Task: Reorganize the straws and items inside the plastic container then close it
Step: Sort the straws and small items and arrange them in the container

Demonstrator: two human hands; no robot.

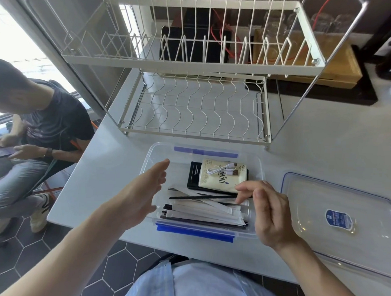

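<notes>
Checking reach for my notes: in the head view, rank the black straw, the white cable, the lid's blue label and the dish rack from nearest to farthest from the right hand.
From the right hand:
1. Black straw, at its fingertips.
2. White cable, in the container, beyond.
3. Blue label, on the lid to the right.
4. Dish rack, at the back.

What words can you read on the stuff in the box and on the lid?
"MiNi" in big letters on the cream packet.
Small print at the top of the cream packet: too small to read.
White print on the black box under the packet: too blurred to read.
Blue sticker on the lid: text too small to read.
</notes>
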